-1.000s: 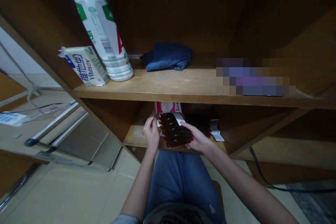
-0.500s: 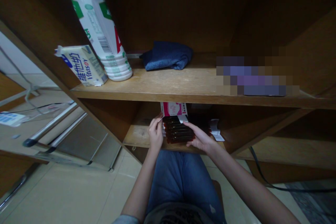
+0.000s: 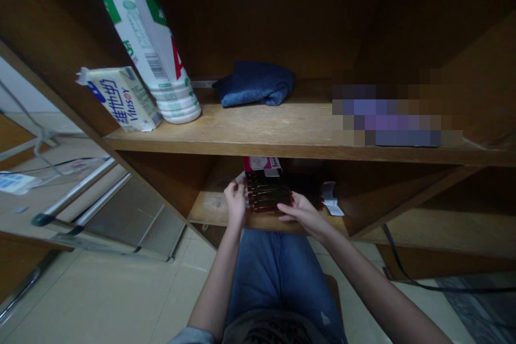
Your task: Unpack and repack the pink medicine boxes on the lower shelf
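A row of several dark brown vials (image 3: 268,193) sits in the lower shelf compartment, side by side. My right hand (image 3: 304,214) is closed on their right end, thumb and fingers at the nearest ones. Behind the vials is a pink-and-white box (image 3: 261,163), partly under the upper shelf. At the left side of the box and vials is my left hand (image 3: 235,199), fingers curled and pinched at a pale edge that looks like part of the box. A small white piece lies over the far vials. More dark vials show dimly behind my right hand.
A folded white paper (image 3: 332,199) lies right of my right hand. On the upper shelf (image 3: 258,128) stand a Vitasoy carton (image 3: 123,98), a tall white bottle (image 3: 151,54) and a folded blue cloth (image 3: 258,85). A metal-tube frame (image 3: 76,193) is at left, a black cable (image 3: 407,274) at right.
Toward the box the vials have shifted back and slightly left. My right hand has moved with them, thumb now lower on the near vials. My left hand has drawn slightly left.
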A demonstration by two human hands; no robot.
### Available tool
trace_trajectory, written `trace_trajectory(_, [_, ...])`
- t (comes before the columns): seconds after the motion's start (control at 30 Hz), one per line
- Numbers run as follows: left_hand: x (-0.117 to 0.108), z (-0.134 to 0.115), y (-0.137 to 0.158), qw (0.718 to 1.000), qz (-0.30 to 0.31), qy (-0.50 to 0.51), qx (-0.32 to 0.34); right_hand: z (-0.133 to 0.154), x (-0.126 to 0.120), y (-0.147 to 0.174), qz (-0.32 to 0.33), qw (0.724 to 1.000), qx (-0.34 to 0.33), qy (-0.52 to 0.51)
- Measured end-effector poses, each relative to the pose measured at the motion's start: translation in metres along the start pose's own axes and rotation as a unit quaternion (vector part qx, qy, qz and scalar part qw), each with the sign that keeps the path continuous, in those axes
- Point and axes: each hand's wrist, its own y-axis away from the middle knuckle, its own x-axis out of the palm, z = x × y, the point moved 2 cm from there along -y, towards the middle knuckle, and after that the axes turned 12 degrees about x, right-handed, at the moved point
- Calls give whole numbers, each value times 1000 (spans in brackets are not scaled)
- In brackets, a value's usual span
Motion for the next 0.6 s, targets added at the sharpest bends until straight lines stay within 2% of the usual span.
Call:
trace_trajectory(0.07, [2, -7, -1, 1000, -3, 22, 0, 1, -3, -3, -43, 992, -45, 114])
trace_trajectory(0.13, [3, -12, -1, 999, -4, 46, -13, 1, -8, -7, -125, 965, -99, 207])
trace_trajectory(0.23, [6, -14, -2, 996, -5, 83, -43, 0, -15, -12, -299, 906, -176, 245])
trace_trajectory(0.27, [7, -12, -2, 995, -4, 91, -51, 0, -16, -13, -327, 894, -202, 231])
trace_trajectory(0.3, [8, -11, -2, 994, -1, 98, -56, -1, -15, -16, -330, 890, -230, 216])
trace_trajectory(0.37, [11, -7, -2, 992, 6, 108, -61, -2, -12, -21, -286, 896, -277, 199])
trace_trajectory(0.47, [13, -4, -4, 992, 4, 111, -60, -4, -6, -29, -224, 908, -290, 205])
trace_trajectory(0.6, [13, -9, -7, 995, 18, 75, -58, -1, -3, -35, -268, 903, -287, 174])
